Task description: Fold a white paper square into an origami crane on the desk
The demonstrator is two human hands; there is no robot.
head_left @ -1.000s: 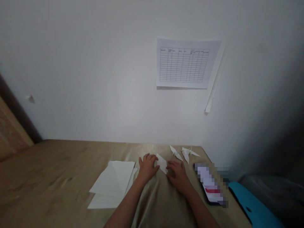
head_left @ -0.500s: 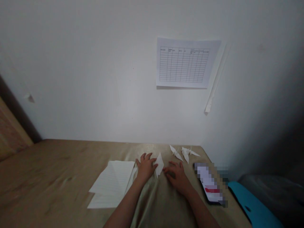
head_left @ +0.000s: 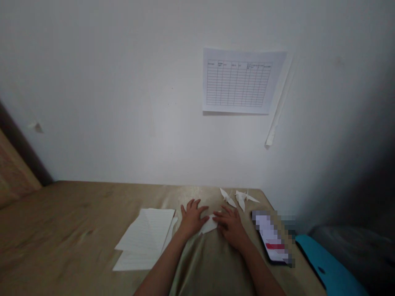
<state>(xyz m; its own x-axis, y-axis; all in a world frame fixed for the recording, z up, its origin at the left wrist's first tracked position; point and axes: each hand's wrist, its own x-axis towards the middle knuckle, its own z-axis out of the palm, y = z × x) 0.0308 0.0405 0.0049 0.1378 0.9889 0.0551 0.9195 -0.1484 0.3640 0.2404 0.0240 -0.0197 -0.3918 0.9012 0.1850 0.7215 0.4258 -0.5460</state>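
A small folded piece of white paper (head_left: 210, 225) lies low over the cloth between my two hands. My left hand (head_left: 191, 220) holds it at the left edge near the thumb, the other fingers spread apart. At its right end my right hand (head_left: 231, 225) grips it with thumb and forefinger, hiding that end. Just beyond my right hand are several folded paper cranes, one (head_left: 227, 198) lying apart at the left and others (head_left: 242, 198) close together.
Lined paper sheets (head_left: 145, 230) lie left of my left forearm. A phone (head_left: 271, 240), partly blurred out, rests on the right. A brownish cloth (head_left: 77, 230) covers the surface, which meets a wall with a printed table sheet (head_left: 237, 84). A blue object (head_left: 330, 263) stands at the right edge.
The folded paper has turned from upright to slanting sideways. My right hand has moved left onto it, and my left hand has shifted slightly right.
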